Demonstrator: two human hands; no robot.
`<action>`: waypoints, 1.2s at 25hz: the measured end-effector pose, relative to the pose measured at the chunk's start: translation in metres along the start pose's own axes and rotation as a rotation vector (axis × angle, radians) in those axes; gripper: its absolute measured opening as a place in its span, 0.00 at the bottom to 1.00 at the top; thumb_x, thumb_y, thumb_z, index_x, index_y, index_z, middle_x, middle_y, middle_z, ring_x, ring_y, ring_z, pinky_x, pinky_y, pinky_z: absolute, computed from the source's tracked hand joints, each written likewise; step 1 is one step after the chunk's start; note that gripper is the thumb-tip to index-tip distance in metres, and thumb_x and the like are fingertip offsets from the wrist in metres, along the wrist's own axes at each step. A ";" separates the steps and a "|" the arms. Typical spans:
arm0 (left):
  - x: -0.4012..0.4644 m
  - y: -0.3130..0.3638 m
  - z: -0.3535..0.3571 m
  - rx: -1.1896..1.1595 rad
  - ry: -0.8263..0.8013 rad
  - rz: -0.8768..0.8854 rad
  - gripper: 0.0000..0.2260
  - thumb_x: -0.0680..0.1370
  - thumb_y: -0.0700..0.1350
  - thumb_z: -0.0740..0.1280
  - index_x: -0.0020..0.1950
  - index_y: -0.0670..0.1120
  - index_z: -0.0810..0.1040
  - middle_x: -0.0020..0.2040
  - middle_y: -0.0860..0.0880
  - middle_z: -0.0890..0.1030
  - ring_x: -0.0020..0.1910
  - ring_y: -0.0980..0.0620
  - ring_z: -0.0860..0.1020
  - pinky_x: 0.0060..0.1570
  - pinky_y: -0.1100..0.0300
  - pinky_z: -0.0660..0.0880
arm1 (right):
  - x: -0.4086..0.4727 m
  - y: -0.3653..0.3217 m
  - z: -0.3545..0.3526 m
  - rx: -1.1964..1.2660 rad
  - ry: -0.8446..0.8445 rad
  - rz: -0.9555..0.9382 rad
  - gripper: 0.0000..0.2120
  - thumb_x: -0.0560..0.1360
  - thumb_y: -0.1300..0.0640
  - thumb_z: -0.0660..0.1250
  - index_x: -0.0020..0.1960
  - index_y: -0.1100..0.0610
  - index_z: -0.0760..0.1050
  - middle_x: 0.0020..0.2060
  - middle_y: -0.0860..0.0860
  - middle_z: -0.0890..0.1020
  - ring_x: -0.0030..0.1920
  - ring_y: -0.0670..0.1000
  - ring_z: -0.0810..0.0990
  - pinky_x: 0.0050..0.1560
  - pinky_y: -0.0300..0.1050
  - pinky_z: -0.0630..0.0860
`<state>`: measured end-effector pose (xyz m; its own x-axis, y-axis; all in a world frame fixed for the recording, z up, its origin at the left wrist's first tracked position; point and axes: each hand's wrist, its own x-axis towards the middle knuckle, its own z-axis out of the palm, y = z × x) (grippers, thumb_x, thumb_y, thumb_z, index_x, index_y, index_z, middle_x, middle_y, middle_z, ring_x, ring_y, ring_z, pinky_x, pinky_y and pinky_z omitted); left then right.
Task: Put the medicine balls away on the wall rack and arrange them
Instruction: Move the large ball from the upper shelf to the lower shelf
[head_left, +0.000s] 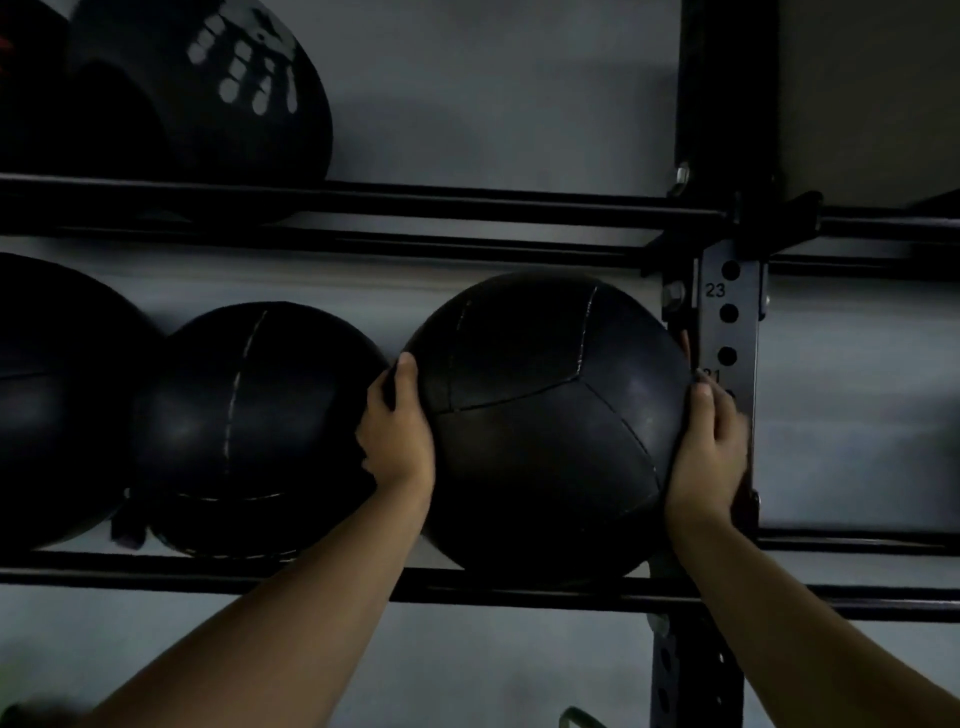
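Fingers of the left hand (397, 431) and right hand (709, 452) spread flat against opposite sides of a black medicine ball (545, 421), centre-right, on the lower rail (311, 577) (beside the numbered upright (730, 332)). Two balls (249, 421) sit left; another ball (208, 88) rests upper left.

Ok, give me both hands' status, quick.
Left hand: pressed against the left side of the black medicine ball, gripping it.
Right hand: gripping the same ball's right side, next to the rack upright.
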<state>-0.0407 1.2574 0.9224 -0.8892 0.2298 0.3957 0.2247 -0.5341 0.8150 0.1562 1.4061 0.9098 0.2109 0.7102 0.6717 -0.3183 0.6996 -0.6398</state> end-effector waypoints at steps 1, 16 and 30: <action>0.004 -0.005 0.004 -0.007 0.040 0.002 0.42 0.67 0.79 0.59 0.74 0.58 0.80 0.71 0.47 0.83 0.74 0.42 0.78 0.79 0.38 0.68 | 0.003 0.006 0.003 -0.056 0.016 -0.127 0.20 0.86 0.46 0.56 0.71 0.51 0.79 0.64 0.57 0.77 0.67 0.61 0.75 0.70 0.58 0.72; -0.040 0.049 -0.009 0.338 -0.123 0.187 0.23 0.88 0.58 0.60 0.81 0.53 0.72 0.85 0.46 0.63 0.83 0.39 0.66 0.78 0.46 0.66 | -0.005 -0.071 -0.004 -0.414 -0.401 0.114 0.35 0.81 0.31 0.59 0.83 0.44 0.58 0.81 0.57 0.59 0.82 0.65 0.54 0.78 0.67 0.57; -0.072 0.089 0.007 0.844 -0.453 0.118 0.45 0.81 0.71 0.62 0.89 0.57 0.41 0.90 0.45 0.41 0.88 0.31 0.44 0.84 0.28 0.51 | -0.008 -0.110 0.000 -0.814 -0.599 0.127 0.40 0.82 0.28 0.50 0.87 0.46 0.46 0.85 0.63 0.49 0.84 0.71 0.49 0.79 0.70 0.55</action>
<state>0.0459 1.1991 0.9693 -0.6440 0.5990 0.4758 0.6723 0.1464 0.7256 0.1895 1.3230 0.9749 -0.3491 0.7829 0.5150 0.4665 0.6218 -0.6291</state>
